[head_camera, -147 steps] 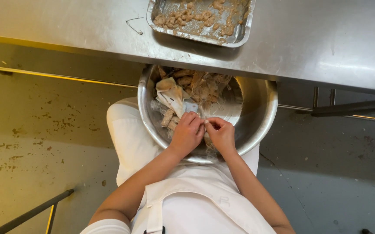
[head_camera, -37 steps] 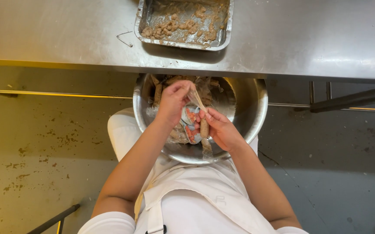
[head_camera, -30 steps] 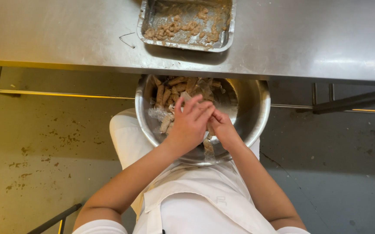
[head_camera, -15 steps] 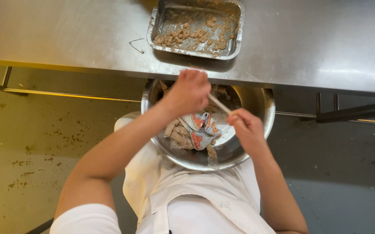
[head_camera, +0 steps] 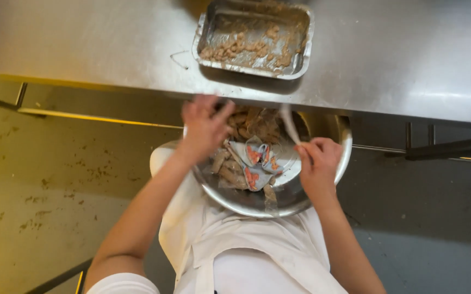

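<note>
Pale strip (head_camera: 289, 123) pinched in my right hand (head_camera: 318, 161), above the steel bowl (head_camera: 330, 179) on my lap.

Strip runs up and slightly left from my fingertips, long axis near vertical in view; looks thin, whitish, motion-blurred. Left hand (head_camera: 204, 126) is fingers-spread, holding nothing, over the bowl's far-left rim, near the strip's top end. Bowl holds brownish pieces plus pale wrappers with red-orange marks (head_camera: 258, 162). Metal tray (head_camera: 205, 34) of brown bits sits on the tabletop (head_camera: 83, 43) beyond.
</note>
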